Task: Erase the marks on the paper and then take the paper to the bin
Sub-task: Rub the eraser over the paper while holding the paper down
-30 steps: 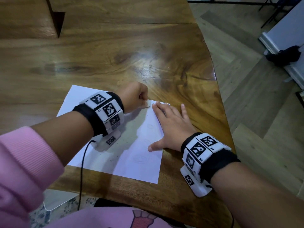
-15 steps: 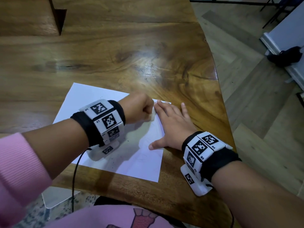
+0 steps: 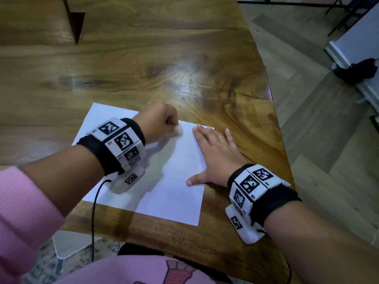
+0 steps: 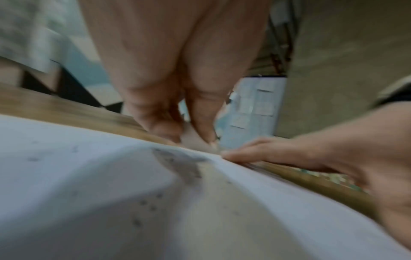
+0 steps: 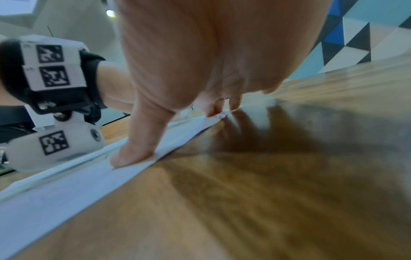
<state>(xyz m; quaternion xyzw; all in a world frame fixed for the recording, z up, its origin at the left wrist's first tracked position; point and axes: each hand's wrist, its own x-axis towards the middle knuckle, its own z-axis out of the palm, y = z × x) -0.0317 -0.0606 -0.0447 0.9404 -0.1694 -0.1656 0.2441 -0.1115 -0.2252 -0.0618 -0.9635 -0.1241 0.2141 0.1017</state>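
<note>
A white sheet of paper (image 3: 174, 181) lies flat on the wooden table (image 3: 143, 74) near its front edge. My left hand (image 3: 162, 121) is curled in a fist near the sheet's far edge and pinches a small pale eraser (image 3: 178, 131) against the paper. In the left wrist view the eraser (image 4: 192, 139) shows between thumb and fingers, and dark crumbs and a grey smudge (image 4: 177, 161) lie on the paper (image 4: 77, 176). My right hand (image 3: 215, 154) lies flat with straight fingers on the sheet's right edge, thumb (image 5: 133, 151) pressing the paper (image 5: 66, 190).
The table's curved right edge (image 3: 274, 111) runs close beside my right hand, with wood-plank floor beyond. A dark bag (image 3: 356, 70) lies on the floor by a white wall at the far right. A thin black cable (image 3: 94, 212) hangs from my left wrist.
My left fist with the eraser slid right and toward me, then back up and left along the sheet's far edge. The right hand stayed flat on the paper.
</note>
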